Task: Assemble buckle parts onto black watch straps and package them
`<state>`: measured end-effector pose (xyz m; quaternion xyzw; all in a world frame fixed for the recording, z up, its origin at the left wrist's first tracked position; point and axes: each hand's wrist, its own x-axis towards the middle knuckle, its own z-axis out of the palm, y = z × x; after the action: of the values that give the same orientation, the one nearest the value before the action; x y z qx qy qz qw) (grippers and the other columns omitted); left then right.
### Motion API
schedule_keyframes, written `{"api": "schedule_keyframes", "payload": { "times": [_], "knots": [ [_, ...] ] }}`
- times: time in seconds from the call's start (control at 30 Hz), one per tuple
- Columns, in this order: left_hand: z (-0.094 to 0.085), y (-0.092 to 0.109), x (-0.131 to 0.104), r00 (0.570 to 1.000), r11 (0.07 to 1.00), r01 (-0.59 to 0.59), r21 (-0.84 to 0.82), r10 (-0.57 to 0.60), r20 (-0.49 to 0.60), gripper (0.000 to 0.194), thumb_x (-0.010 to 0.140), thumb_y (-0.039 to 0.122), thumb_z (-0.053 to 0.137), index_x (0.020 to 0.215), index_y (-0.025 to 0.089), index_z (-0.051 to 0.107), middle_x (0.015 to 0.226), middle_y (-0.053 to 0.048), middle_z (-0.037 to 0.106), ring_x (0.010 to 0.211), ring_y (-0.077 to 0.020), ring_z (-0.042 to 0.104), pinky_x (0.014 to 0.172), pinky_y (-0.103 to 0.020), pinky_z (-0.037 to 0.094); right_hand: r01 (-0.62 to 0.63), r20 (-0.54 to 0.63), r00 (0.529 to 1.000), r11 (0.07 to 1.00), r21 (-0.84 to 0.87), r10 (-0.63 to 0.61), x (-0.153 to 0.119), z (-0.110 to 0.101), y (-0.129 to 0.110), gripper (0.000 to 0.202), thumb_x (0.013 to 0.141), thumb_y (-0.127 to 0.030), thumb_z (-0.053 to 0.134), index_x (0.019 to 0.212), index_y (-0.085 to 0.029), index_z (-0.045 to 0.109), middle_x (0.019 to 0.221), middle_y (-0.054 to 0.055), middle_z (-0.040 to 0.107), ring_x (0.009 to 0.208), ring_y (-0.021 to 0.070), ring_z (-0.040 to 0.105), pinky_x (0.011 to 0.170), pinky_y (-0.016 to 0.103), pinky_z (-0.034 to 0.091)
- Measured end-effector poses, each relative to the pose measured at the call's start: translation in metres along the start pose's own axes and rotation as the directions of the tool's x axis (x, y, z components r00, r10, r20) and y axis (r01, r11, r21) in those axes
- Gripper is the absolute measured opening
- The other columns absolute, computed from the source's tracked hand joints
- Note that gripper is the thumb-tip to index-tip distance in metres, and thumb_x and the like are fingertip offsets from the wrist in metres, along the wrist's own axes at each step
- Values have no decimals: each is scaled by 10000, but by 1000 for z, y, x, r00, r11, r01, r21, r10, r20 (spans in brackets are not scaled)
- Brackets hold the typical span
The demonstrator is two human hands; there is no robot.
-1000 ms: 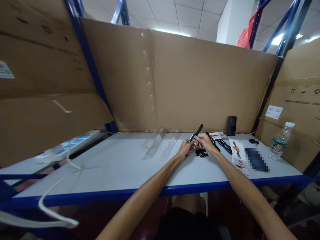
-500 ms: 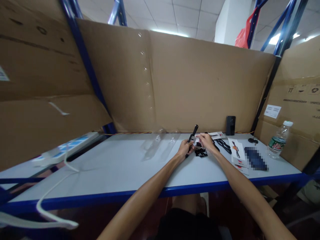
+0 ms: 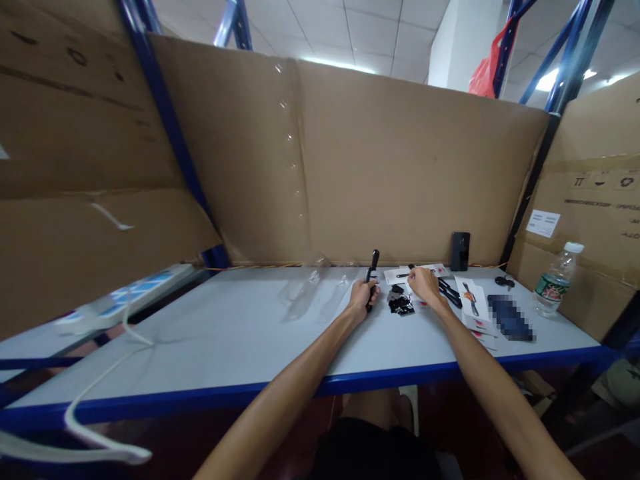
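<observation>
My left hand (image 3: 365, 295) is closed round a slim black tool (image 3: 374, 259) with a rounded end, tilted up from the tabletop. A paler patch shows along the tool just above my fingers, and its exact kind is unclear. To the right, my right hand (image 3: 425, 283) is bent with its fingers together, low over printed cards (image 3: 397, 275). A bit of black shows by its fingertips, but what they hold is hidden. Between my hands lies a pile of small shiny black pieces (image 3: 401, 303). Long black tools (image 3: 450, 293) rest just beyond my right hand.
Clear plastic sleeves (image 3: 307, 293) lie left of my hands. Rightward are stacked printed cards (image 3: 473, 303), a pixelated dark blue item (image 3: 510, 318), a water bottle (image 3: 553, 283) and small black round items (image 3: 505, 282). A black phone (image 3: 460, 251) leans against the cardboard wall (image 3: 420, 167).
My left hand has shifted left with the black tool, now held more upright. My right hand has left the tool and moved right, over the cards. The small black pieces show more fully.
</observation>
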<state>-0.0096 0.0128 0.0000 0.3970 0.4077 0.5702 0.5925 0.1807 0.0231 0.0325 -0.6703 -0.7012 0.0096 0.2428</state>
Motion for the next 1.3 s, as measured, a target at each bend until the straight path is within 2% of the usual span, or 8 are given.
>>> {"api": "schedule_keyframes", "payload": {
  "times": [0.2, 0.33, 0.6, 0.77, 0.9, 1.13, 1.23, 1.3],
  "knots": [
    [-1, 0, 0, 1000, 1000, 6, 15, -6, 12, 192, 795, 256, 658, 791, 185, 479, 535, 45, 531, 353, -38, 370, 367, -178, 169, 128, 216, 965, 987, 97, -147, 7, 6, 13, 218, 697, -209, 792, 912, -241, 800, 887, 34, 751, 835, 196, 676, 682, 227, 407],
    [-1, 1, 0, 1000, 1000, 12, 25, -13, 25, 151, 807, 236, 627, 803, 182, 486, 522, 47, 527, 347, -41, 365, 362, -176, 170, 234, 303, 918, 966, 111, -257, 10, 9, 15, 179, 717, -166, 758, 882, -223, 798, 823, 14, 732, 766, 166, 650, 624, 213, 371],
    [1, -2, 0, 998, 998, 5, 66, -9, 59, 171, 784, 230, 652, 778, 183, 488, 519, 46, 528, 332, -37, 350, 352, -181, 153, 287, 220, 932, 957, 36, -288, 1, 12, 6, 163, 780, -133, 692, 875, -234, 778, 899, 57, 755, 866, 217, 674, 677, 241, 377],
    [1, -1, -1, 996, 996, 6, 83, -13, 84, 155, 784, 210, 631, 759, 186, 480, 515, 40, 528, 336, -41, 353, 350, -182, 151, 287, 177, 943, 958, 1, -282, -2, 15, 2, 135, 819, -112, 625, 782, -168, 743, 913, 150, 758, 881, 261, 687, 708, 271, 398],
    [1, -1, -1, 996, 995, 8, 97, -17, 88, 133, 787, 195, 612, 756, 184, 484, 502, 39, 520, 333, -45, 345, 349, -186, 151, 279, 141, 950, 960, 19, -279, -1, 18, 4, 143, 854, -116, 586, 851, -153, 724, 937, 163, 753, 887, 256, 683, 735, 272, 407],
    [1, -2, -1, 994, 992, 7, 127, -20, 104, 158, 783, 204, 628, 744, 186, 476, 507, 41, 516, 330, -40, 336, 350, -185, 144, 244, 52, 966, 957, 158, -255, 4, 24, 3, 161, 778, -52, 609, 825, -176, 700, 838, 79, 741, 844, 211, 672, 767, 255, 423],
    [2, -2, -2, 993, 990, 8, 142, -24, 113, 166, 789, 204, 628, 738, 188, 472, 506, 40, 518, 324, -38, 330, 349, -185, 148, 214, -21, 976, 949, 231, -215, 10, 24, 2, 114, 824, -120, 603, 859, -185, 690, 833, 46, 729, 820, 179, 668, 748, 239, 449],
    [2, -2, -3, 992, 988, 8, 156, -27, 122, 165, 794, 196, 622, 732, 187, 470, 506, 37, 523, 324, -38, 335, 346, -186, 157, 154, -40, 988, 909, 387, -150, 14, 25, 2, 89, 839, -167, 607, 890, -191, 676, 784, 15, 708, 756, 155, 658, 680, 220, 468]
  ]
}}
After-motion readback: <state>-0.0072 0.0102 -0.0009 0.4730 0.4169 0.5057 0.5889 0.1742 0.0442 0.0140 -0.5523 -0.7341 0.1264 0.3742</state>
